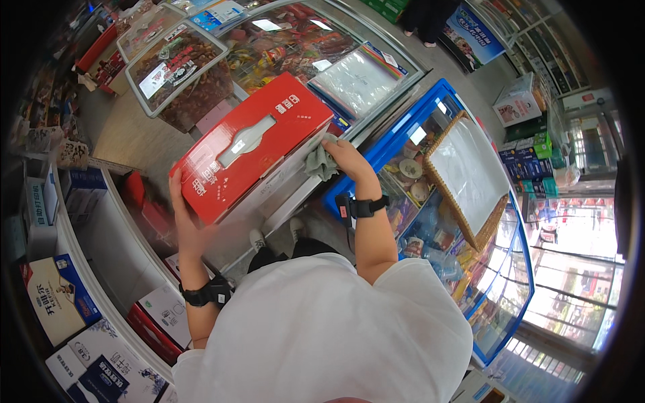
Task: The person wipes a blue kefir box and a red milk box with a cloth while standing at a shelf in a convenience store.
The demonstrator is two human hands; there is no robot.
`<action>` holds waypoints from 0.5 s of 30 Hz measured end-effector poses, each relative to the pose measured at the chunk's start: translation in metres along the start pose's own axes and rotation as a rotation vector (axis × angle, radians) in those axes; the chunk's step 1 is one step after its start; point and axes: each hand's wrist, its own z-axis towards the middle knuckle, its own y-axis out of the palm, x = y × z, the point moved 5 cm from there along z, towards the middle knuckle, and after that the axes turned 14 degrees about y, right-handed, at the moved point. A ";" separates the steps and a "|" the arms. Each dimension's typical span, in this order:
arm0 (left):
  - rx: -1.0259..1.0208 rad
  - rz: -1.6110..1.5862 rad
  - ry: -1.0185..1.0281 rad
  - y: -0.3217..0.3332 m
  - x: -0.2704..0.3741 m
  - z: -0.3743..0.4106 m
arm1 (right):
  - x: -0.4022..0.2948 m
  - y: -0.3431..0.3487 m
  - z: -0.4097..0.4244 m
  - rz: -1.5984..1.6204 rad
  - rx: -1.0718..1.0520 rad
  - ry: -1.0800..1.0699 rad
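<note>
A large red carton point(297, 113) with white printing and a cut-out handle slot lies in front of me, its pale side turned towards me. My left hand point(189, 229) grips its left end, thumb along the edge. At the right end, my right hand point(348, 157) clasps a crumpled grey-green cloth point(322, 162) against the carton's side. Much of the cloth is bunched under the fingers. Whether the carton rests fully on the surface beneath it, I cannot tell.
Beyond the carton stands a glass-topped freezer point(297, 40) with packaged food; a clear tub point(196, 95) of brown food is left of it. At right is a blue-rimmed freezer point(388, 136) bearing a wicker tray point(433, 166). Milk cartons point(101, 367) line the left side. A person's legs point(428, 22) show far off.
</note>
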 end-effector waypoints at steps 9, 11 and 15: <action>-0.196 0.155 0.010 -0.001 0.019 0.017 | -0.024 0.093 -0.134 0.050 0.395 -0.602; -0.214 0.160 -0.014 -0.001 0.018 0.018 | -0.015 0.127 -0.145 -0.038 0.482 -0.713; -0.222 0.156 0.010 -0.004 0.014 0.015 | -0.013 0.189 -0.178 -0.200 0.425 -0.770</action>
